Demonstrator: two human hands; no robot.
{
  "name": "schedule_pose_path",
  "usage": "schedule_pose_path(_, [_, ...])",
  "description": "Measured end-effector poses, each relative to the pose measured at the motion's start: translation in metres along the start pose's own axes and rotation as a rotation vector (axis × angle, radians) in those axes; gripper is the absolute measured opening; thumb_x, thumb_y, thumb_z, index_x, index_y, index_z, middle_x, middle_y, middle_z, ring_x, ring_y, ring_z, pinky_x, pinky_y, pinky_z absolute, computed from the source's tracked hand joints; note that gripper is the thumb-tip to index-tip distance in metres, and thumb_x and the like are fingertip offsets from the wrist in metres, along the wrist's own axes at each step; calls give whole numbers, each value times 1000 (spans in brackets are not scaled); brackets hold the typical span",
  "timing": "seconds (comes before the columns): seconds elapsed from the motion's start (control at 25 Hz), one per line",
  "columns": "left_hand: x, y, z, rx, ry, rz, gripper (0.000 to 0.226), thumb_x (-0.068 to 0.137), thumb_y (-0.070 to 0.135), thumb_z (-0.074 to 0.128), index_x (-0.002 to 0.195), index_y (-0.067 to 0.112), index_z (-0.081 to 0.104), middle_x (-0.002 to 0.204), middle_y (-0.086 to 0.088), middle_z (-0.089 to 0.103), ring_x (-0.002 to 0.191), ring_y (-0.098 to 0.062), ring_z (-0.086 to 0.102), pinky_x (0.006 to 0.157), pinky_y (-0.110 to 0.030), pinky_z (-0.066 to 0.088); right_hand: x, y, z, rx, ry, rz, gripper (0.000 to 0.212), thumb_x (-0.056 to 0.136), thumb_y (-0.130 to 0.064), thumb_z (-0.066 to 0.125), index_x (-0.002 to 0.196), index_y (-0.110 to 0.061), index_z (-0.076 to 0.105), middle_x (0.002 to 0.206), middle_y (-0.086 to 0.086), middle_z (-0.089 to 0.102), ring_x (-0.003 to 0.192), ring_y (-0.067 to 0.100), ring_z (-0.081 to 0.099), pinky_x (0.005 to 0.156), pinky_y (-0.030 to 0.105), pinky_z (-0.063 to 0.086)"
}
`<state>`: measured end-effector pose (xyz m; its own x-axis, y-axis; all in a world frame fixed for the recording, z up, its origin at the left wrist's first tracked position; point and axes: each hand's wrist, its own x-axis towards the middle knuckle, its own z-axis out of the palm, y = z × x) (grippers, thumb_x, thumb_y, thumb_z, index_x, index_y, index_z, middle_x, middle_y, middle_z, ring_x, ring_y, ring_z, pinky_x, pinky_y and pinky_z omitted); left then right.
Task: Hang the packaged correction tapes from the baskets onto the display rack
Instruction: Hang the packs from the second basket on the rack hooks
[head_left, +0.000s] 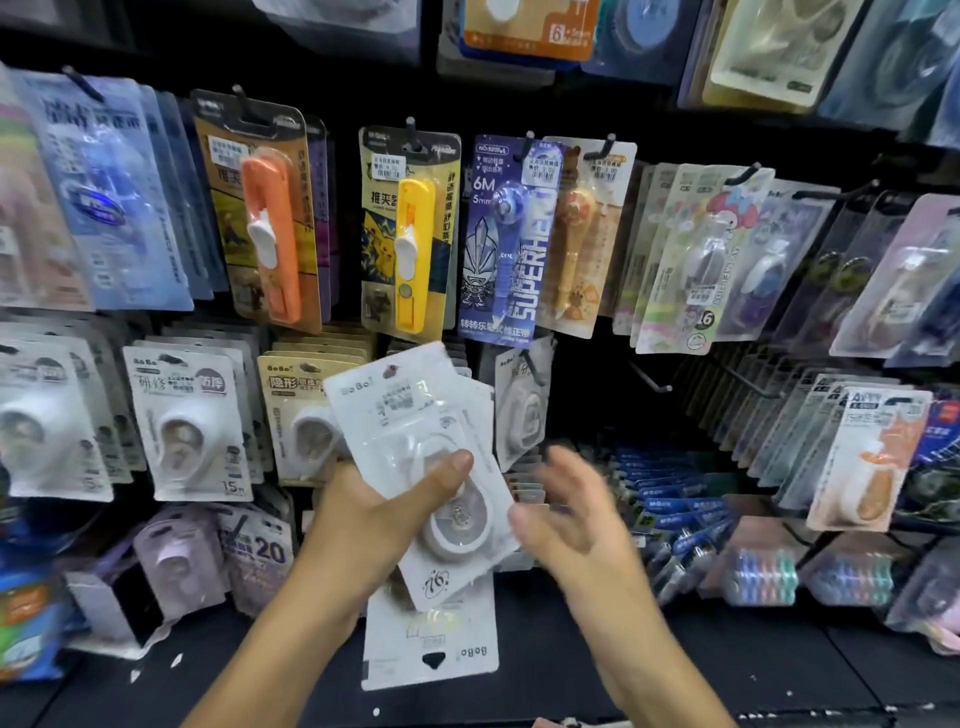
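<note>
The display rack is crowded, with one bare hook right of centre. In front, the left hand grips a fanned stack of packaged correction tapes. The right hand, blurred, fingers loosely spread, holds nothing. Next, probably: pinch off one pack and thread its hole onto a hook.

Orange clip pusher pack, yellow clip pusher pack beside it, both hanging on hooks

Head-worn view, forward and down, close before display rack
</note>
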<state>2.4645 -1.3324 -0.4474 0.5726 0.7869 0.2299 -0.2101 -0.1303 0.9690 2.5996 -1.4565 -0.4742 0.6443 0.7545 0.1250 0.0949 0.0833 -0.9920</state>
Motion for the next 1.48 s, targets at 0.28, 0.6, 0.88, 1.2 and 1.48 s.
schedule_pose_path(0.28, [2, 1, -3, 151, -24, -23, 20, 69, 58, 76, 87, 49, 79, 96, 25, 77, 90, 10, 69, 73, -15, 49, 3, -7, -6, 208, 119, 57, 26, 81, -32, 79, 98, -17, 68, 85, 8, 76, 53, 17, 62, 37, 27, 41])
schedule_pose_path(0.6, [2, 6, -7, 115, 17, 28, 35, 67, 24, 67, 90, 48, 80, 105, 32, 73, 103, 22, 58, 87, -19, 39, 12, -17, -28, 64, 239, 27, 6, 90, -25, 74, 95, -27, 77, 87, 1, 79, 55, 3, 65, 43, 11, 41])
schedule_pose_path(0.88, [1, 6, -6, 97, -8, 39, 34, 74, 16, 70, 91, 44, 81, 107, 27, 75, 106, 17, 60, 89, -19, 40, 6, -14, -31, 97, 272, 71, 18, 91, -20, 71, 92, -36, 80, 87, -2, 79, 62, 5, 70, 46, 13, 41])
schedule_pose_path(1.2, [2, 4, -3, 104, -75, 33, 39, 75, 22, 58, 97, 46, 80, 112, 29, 73, 109, 22, 56, 91, -13, 36, 17, -11, -23, -52, 187, 127, 66, 90, -32, 74, 145, -42, 38, 127, -20, 55, 104, 10, 66, 81, 31, 57])
schedule_pose_path(1.48, [2, -9, 3, 55, -82, 10, 73, 65, 34, 90, 124, 62, 58, 138, 36, 52, 119, 26, 45, 96, -16, 48, 10, -11, 2, 232, 70, 64, 43, 80, -28, 80, 118, -18, 64, 102, 2, 78, 83, 22, 77, 57, 30, 60])
